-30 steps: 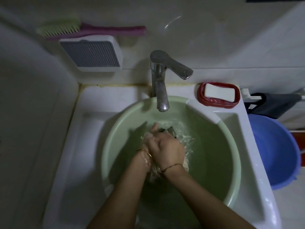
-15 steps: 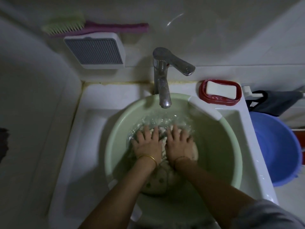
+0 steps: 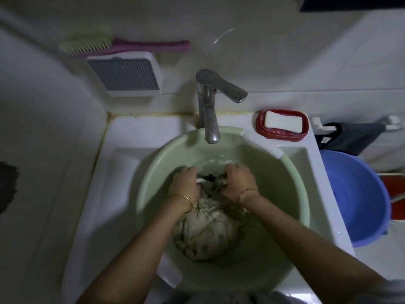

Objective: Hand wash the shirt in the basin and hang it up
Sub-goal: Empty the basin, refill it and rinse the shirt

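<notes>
1. White sink [image 3: 122, 172] holds the green basin [image 3: 291, 185], with water in it.
2. Blue bucket [image 3: 359, 194] right of sink, dark cloth [image 3: 355, 137] on a rail above it.
3. Shirt [image 3: 208, 229]: pale wet wad in the basin.
4. Tap [image 3: 210, 119] overhangs the far rim above the hands; vent [image 3: 126, 74] and brush [image 3: 122, 43] on the wall.
5. Soap dish [image 3: 282, 133] on the sink's back right corner.
6. Left hand [image 3: 185, 183] and right hand [image 3: 240, 183]: fingers curled, gripping the shirt's far end.
7. Half a second ago both palms lay flat, fingers spread.
</notes>
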